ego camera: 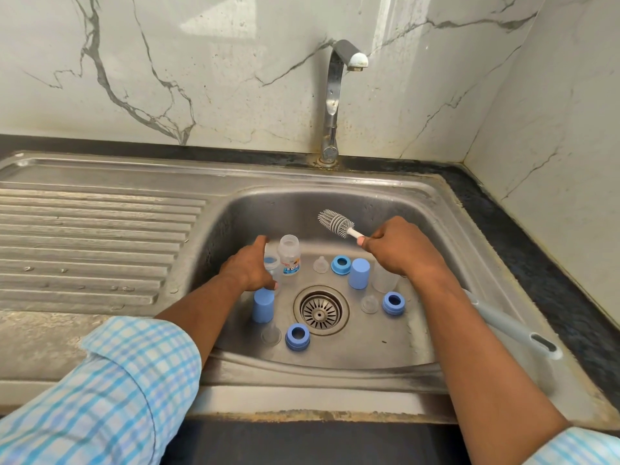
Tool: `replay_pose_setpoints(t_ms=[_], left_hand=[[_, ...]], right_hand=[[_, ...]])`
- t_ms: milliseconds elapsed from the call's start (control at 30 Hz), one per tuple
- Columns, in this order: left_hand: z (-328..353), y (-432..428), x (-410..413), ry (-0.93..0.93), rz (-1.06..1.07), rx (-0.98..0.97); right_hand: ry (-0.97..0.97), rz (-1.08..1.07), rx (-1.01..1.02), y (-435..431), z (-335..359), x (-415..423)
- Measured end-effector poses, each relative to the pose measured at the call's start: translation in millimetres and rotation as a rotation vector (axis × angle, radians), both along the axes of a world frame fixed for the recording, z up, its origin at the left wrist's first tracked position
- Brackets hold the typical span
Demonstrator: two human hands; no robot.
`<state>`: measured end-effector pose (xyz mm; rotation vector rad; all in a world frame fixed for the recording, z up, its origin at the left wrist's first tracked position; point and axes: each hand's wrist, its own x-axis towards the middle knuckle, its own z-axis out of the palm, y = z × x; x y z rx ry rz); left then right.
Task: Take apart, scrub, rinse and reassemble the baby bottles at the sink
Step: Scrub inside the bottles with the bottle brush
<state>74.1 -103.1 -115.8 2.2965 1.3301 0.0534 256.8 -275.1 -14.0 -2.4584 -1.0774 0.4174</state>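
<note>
Baby bottle parts lie scattered in the steel sink [369, 350]. My left hand [250, 268] grips a clear bottle [271, 263] at the basin's left; a second clear bottle [290, 253] stands upright beside it. My right hand [399, 250] holds a small grey silicone brush [335, 223] by its white handle, bristles pointing up-left. Blue caps [263, 305] [359, 273], blue collar rings [297, 336] [341, 265] [393, 303] and clear teats [321, 265] [369, 303] [271, 333] sit around the drain [321, 310]. A frosted cup [384, 278] stands partly hidden under my right wrist.
The tap [339, 95] stands behind the basin with no water running. A ribbed drainboard [90, 243] lies to the left. A long grey brush handle [516, 327] rests across the sink's right rim. Marble walls close in at back and right.
</note>
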Motion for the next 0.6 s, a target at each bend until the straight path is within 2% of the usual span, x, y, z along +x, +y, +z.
replay_pose_setpoints(t_ms=[167,267,333,400,500,600], left_hand=[[8,1,-1,-0.015,-0.023,0.006],[25,-5,-2,0.003,-0.073,0.215],[38,-16,0,-0.062,-0.125,0.369],[47,-30,8,-0.118,-0.202,0.432],[49,-50,31,-0.101,-0.31,0.388],[40,-61,63,-0.069,-0.327,0.264]], right_hand=[[0.011,-0.024,0.009,-6,5,14],[0.018,-0.051,0.0,-11,8,21],[0.022,-0.073,-0.019,-14,10,27],[0.032,-0.102,-0.028,-17,11,32],[0.052,-0.149,-0.034,-21,9,42],[0.074,-0.204,0.01,-24,4,52]])
